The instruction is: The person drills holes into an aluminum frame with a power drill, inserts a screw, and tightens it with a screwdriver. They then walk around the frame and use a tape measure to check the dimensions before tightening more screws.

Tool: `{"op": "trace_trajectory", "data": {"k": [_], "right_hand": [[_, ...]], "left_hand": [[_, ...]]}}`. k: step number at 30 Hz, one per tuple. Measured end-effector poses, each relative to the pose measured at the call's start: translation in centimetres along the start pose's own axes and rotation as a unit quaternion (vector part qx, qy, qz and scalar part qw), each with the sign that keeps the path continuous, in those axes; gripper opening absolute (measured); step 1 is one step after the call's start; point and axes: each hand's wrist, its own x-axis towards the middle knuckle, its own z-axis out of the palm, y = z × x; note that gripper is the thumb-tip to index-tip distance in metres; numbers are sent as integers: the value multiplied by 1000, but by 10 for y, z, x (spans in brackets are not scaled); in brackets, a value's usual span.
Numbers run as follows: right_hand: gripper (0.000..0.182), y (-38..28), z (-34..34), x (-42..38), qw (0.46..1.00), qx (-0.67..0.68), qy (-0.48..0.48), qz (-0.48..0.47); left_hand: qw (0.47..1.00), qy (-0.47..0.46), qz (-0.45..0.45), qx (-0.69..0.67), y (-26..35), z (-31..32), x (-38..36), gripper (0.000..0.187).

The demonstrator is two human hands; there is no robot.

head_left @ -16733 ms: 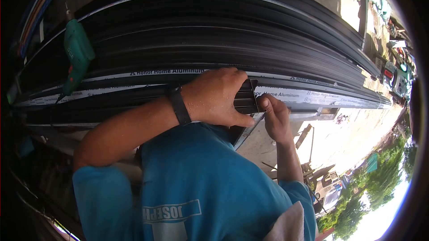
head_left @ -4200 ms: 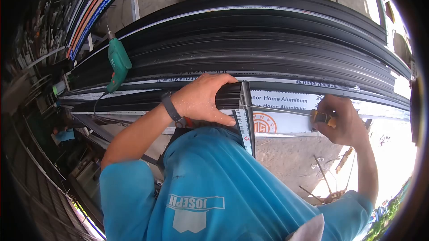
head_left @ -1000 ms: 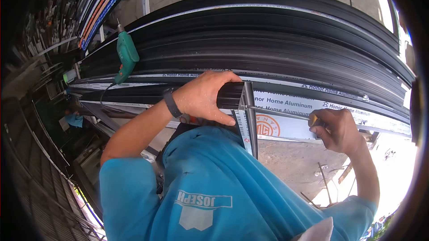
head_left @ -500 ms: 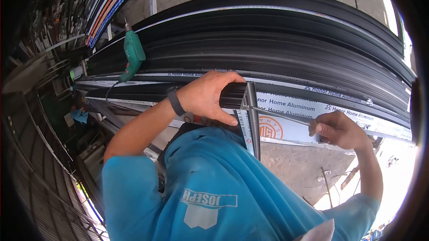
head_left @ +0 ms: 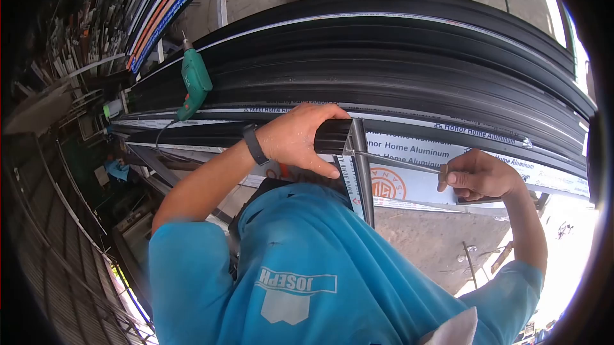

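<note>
The black bar lies across in front of my tummy, beside the long black strips, and its end meets the cross piece. My left hand hugs the bar near that end, thumb on the near side. My right hand pinches the screwdriver, and its thin rod points at the corner where the two meet. I can't see if the tip sits snug. If I push crooked, it could slip and scratch the black paint or poke my left thumb. If my left hand goes loose, the corner could twist and leave a gap.
</note>
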Motion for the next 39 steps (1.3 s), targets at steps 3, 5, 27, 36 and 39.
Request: {"op": "trace_trajectory", "data": {"k": [3,5,27,36,39], "right_hand": [[29,1,17,-12,921,-238,181,-252],[33,6,21,-10,753,-441,311,-377],[37,-16,3,-9,984,-134,88,-74],[28,8,13,-7,893,-280,211,-282],[31,-16,-7,-7,993,-77,51,-66]], "left_hand": [[1000,-3,4,2,10,-6,-1,93],[1000,10,13,4,8,-5,0,93],[999,-10,42,-29,10,-8,9,91],[998,-4,50,-42,8,-4,6,92],[996,-29,24,-80,12,-6,5,92]]}}
